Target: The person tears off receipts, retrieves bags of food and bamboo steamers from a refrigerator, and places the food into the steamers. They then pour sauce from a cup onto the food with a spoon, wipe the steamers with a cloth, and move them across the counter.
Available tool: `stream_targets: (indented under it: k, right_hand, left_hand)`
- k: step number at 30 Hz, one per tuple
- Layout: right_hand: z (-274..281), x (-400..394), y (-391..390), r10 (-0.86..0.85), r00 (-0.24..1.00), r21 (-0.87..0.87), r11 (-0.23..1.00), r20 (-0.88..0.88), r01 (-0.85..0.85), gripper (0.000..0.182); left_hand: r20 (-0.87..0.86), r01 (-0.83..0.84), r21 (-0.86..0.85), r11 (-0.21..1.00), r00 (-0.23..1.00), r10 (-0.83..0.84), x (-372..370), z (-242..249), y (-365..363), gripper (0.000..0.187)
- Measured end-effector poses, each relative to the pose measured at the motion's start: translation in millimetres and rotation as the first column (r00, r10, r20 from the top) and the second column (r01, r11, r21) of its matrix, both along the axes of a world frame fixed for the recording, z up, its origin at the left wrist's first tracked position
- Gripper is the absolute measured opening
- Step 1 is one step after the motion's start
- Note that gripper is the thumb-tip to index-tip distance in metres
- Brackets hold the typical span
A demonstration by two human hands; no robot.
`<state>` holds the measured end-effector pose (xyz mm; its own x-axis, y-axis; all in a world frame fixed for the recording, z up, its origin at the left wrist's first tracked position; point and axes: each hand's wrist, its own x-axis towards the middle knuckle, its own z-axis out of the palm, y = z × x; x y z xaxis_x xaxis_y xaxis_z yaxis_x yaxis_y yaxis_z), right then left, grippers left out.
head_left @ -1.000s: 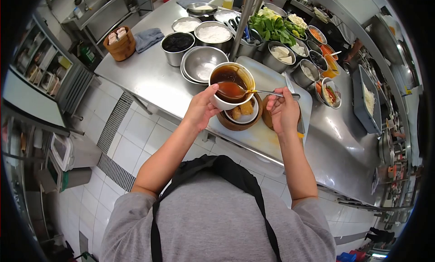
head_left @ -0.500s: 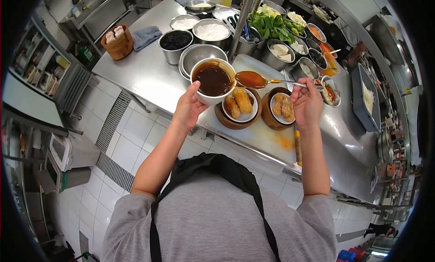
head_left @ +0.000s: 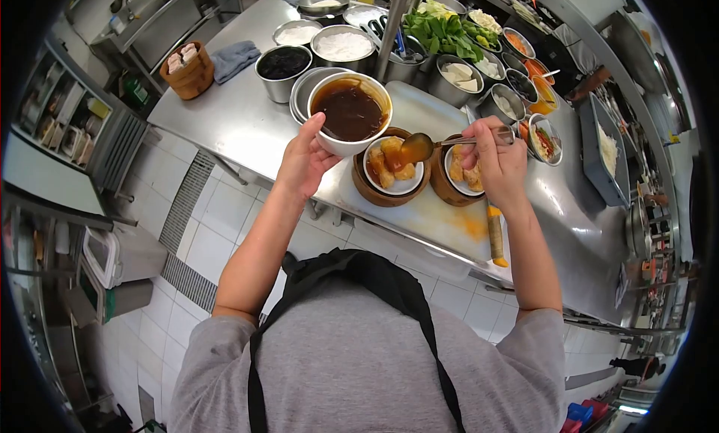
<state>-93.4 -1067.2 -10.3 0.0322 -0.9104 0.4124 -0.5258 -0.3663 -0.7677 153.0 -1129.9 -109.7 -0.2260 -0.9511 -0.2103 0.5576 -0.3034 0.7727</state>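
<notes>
My left hand (head_left: 305,157) is closed on the side of a white bowl (head_left: 352,145) of dark brown sauce (head_left: 350,107). In my right hand (head_left: 496,162) is a metal spoon (head_left: 418,148) held by its handle. The spoon is tipped over the left bamboo steamer (head_left: 389,199), and brown sauce runs from it onto the golden rolls (head_left: 386,162) on a white dish inside. Just right of it stands a second bamboo steamer (head_left: 455,198), with similar rolls (head_left: 464,180) partly hidden by my right hand. Both steamers rest on a white cutting board (head_left: 419,107).
Behind the bowl stand metal tubs of white powder (head_left: 343,43) and black food (head_left: 284,62). Leafy greens (head_left: 446,36) and several ingredient bowls line the back right. A yellow-handled tool (head_left: 495,234) lies at the board's right. A bamboo steamer (head_left: 187,73) sits at far left.
The spoon, level and full of sauce before, has moved over the left steamer and tilted, letting sauce fall on the rolls. The bowl stays beside it in my left hand.
</notes>
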Motion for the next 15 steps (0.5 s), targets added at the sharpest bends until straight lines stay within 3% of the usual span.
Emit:
stream_targets:
  k: [3,7,9,10,12,13,15]
  right_hand:
    - [9.6,4.7,9.1,-0.034,0.999,-0.082,0.996,0.041,0.037,0.024]
    - [-18.3,-6.7,11.6,-0.056,0.987,-0.147,0.986,0.153,0.078,0.024]
    - [-37.0,-11.1,11.4,-0.142,0.898,-0.022,0.986,0.416,0.166,0.026]
    - [-44.8,-15.1,10.7,-0.147,0.896,-0.019,0.985,0.418,0.171,0.026]
    - [-59.5,-24.8,9.1,-0.207,0.673,0.09,0.975,0.71,0.204,0.027]
    - [-66.3,-27.6,8.7,-0.257,0.569,0.142,0.96,0.781,0.24,0.028]
    - [-85.3,-29.9,9.4,-0.295,0.492,0.215,0.953,0.819,0.215,0.027]
  left_hand:
    - [-0.012,0.011,0.005,1.0,1.0,-0.01,-5.0,3.0,1.7,0.055]
    - [-0.059,0.018,0.038,0.999,0.998,-0.016,-5.8,-0.6,-0.1,0.057]
    - [-0.059,0.024,0.039,0.999,0.998,-0.021,-4.7,-3.6,-0.5,0.058]
    - [-0.063,0.03,0.037,0.999,0.998,-0.027,-4.8,-3.8,-1.2,0.058]
    - [-0.062,0.036,0.039,0.999,0.998,-0.033,-5.5,-3.9,-1.7,0.059]
    - [-0.063,0.036,0.036,0.999,0.997,-0.034,-6.0,-3.3,-2.5,0.06]
    - [-0.046,0.038,0.028,0.999,0.998,-0.037,-8.3,-1.2,-3.9,0.058]
